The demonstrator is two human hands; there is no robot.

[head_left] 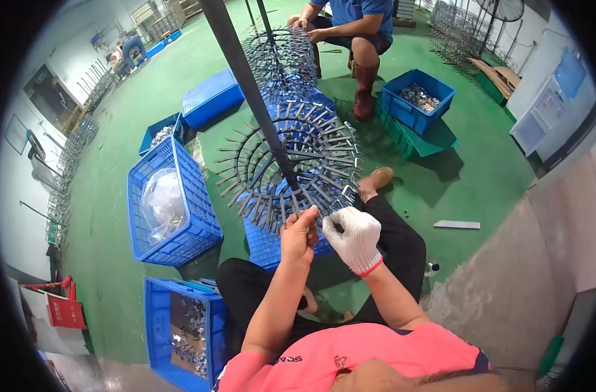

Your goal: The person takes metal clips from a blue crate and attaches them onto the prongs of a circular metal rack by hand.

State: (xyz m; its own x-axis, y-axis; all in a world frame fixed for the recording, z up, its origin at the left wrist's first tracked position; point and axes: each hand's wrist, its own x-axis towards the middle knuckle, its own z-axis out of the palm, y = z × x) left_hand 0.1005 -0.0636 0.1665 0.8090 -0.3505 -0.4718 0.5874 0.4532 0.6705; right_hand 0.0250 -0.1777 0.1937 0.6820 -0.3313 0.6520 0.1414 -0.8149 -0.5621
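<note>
A round metal rack (245,157) with rings of many radiating prongs stands in front of me around a dark upright pole (252,85). Small shiny metal pieces sit on several prongs along its right side. My bare left hand (299,236) is closed, thumb and fingers pinched at the rack's near edge on what looks like a prong. Just right of it, my right hand (353,238) in a white knitted glove is curled closed at the same edge; what its fingers hold is hidden. Beneath the rack lies a blue plastic crate (265,245).
Left are a blue crate with a plastic bag (209,225) and a blue bin of metal parts (155,326). Ahead, a seated person (360,19) handles another rack (281,59). A blue bin of parts (419,121) stands at right. Another person (131,52) bends far left.
</note>
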